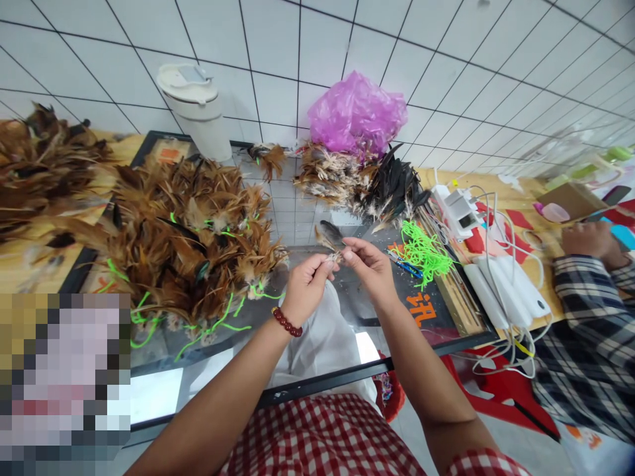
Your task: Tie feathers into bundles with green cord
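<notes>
My left hand [308,285] and my right hand [368,266] meet above a glass tabletop [317,324], both pinching a small bundle of feathers [329,240] with a dark feather sticking up to the left. A red bead bracelet [286,322] sits on my left wrist. Left of my hands lies a big heap of brown feather bunches tied with green cord [188,231]. Loose green cords [423,252] lie just right of my right hand, with blue-handled scissors [404,266] beside them.
At the back stand a white lidded tumbler [196,109], a pink plastic bag [356,116] and dark and speckled feathers [367,182]. White power strips with cables [496,277] lie right. Another person's plaid-sleeved arm [590,291] rests at far right. More brown feathers [40,165] lie far left.
</notes>
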`<state>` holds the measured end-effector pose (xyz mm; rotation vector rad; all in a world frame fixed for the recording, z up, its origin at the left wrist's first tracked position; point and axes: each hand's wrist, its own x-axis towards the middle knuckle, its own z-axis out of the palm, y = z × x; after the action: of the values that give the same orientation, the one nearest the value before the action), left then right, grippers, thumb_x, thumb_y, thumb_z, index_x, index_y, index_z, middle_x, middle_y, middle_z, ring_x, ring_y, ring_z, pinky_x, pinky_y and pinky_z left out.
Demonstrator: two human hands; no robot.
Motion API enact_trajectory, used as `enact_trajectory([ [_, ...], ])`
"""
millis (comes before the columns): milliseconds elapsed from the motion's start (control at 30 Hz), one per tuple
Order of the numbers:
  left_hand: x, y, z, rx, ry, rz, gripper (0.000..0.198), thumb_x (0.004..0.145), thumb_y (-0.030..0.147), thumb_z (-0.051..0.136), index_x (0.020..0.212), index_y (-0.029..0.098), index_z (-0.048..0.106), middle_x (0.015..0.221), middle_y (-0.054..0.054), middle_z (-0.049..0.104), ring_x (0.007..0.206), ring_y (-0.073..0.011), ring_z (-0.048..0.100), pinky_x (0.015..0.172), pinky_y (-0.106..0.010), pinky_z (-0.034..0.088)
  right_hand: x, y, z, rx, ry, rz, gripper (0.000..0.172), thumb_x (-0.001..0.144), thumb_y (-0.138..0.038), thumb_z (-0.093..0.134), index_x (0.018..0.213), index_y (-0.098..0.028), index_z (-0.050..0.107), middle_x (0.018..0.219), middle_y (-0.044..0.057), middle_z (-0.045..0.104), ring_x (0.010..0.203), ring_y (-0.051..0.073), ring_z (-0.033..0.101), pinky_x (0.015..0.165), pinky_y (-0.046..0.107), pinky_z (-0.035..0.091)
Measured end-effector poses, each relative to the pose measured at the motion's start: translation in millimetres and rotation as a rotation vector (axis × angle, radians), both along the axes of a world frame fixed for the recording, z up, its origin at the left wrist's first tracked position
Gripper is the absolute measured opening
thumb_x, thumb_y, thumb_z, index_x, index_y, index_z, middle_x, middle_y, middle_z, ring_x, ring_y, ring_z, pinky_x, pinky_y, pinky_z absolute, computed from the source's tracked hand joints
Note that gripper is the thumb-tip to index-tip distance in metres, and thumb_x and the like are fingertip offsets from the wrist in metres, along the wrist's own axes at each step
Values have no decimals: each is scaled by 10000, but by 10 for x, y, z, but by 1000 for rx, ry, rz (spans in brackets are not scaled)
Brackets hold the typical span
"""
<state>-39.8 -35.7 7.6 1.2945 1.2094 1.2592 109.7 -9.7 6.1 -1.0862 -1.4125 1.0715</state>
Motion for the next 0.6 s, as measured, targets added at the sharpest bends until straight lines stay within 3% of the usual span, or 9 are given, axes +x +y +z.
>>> enact_trajectory([
  [133,6,-1,12,8,1,-9,200,858,292,532,769,185,674,663,-13,655,643,-136,589,687,-254,448,13,-5,51,52,-90,20,192,822,-354,655,953,-250,750,934,32,714,896,163,650,852,337,518],
  [300,31,-1,37,-20,-65,-24,184,851,272,538,756,181,667,713,-25,684,669,-143,627,714,-267,471,3,-12,41,46,-83,13,179,818,-357,663,924,-249,759,909,36,729,855,167,666,812,334,536],
  [600,34,-14,58,-26,-137,-26,222,858,287,537,711,166,650,683,-20,662,669,-129,604,709,-252,469,60,-7,130,86,-52,137,154,801,-281,693,937,-282,763,904,29,723,887,151,654,817,298,518],
])
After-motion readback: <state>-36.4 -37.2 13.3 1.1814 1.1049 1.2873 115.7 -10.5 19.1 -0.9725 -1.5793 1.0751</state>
